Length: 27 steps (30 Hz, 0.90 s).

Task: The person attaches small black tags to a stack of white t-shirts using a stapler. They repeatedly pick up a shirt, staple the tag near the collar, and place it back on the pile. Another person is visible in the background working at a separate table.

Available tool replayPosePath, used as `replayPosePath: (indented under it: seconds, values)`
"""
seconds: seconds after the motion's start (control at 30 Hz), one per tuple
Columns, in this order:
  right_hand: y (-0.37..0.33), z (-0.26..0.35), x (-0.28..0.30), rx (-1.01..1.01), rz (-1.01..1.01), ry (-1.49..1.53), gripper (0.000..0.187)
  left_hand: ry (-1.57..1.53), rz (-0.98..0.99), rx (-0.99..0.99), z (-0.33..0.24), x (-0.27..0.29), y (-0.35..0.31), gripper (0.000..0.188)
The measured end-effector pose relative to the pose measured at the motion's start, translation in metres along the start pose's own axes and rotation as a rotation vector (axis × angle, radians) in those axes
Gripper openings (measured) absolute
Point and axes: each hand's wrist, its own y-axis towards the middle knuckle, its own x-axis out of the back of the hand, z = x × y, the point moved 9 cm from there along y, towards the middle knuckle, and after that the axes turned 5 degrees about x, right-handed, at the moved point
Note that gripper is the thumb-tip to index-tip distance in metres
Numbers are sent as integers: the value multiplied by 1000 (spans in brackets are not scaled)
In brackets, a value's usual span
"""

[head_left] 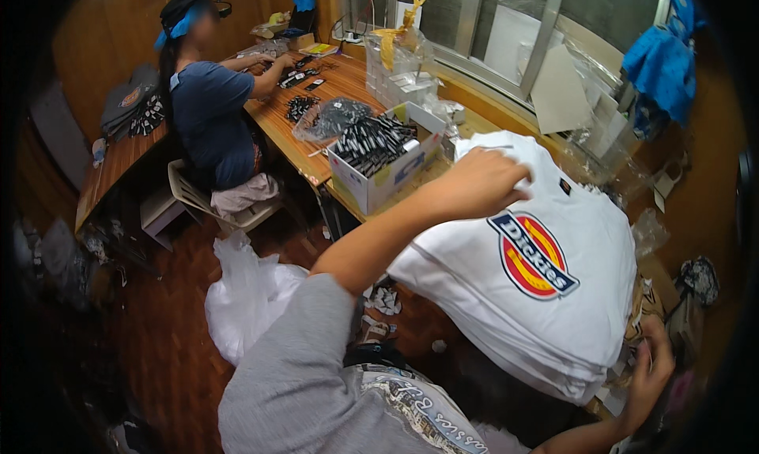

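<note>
In front of me lies a stack of white T-shirts (466, 276), the top one showing a red, yellow and dark blue chest print and a small dark neck label (564, 187). My left hand (484, 179) is over the top shirt's upper left part. Its fingers are bent and closed, slightly blurred at the tips, and whatever they may hold is hidden. Beside the lower right edge of the stack is my right hand (652, 367), with loosely curled, parted fingers and nothing visible in it.
Left of the stack stands a white box (368, 187) full of black tags. A co-worker (213, 114) sits at the wooden table (304, 150), hands on black tags. A white plastic bag (245, 304) lies on the floor. Clear plastic and cardboard (560, 90) lean by the window.
</note>
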Motion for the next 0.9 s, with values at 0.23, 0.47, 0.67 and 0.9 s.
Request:
replayPosePath:
  seconds: [0.23,0.47,0.67,0.9]
  values:
    - [176,-33,-112,47,-50,-474,43,99,-5,420,62,-63,110,53]
    - [114,-214,-229,-593,531,-711,48,78,338,467,105,-203,90,56]
    - [127,-217,-242,-517,526,-680,48,105,315,372,105,-191,75,56]
    - [122,-197,-234,-480,585,-595,48,-431,302,503,186,-81,8,25]
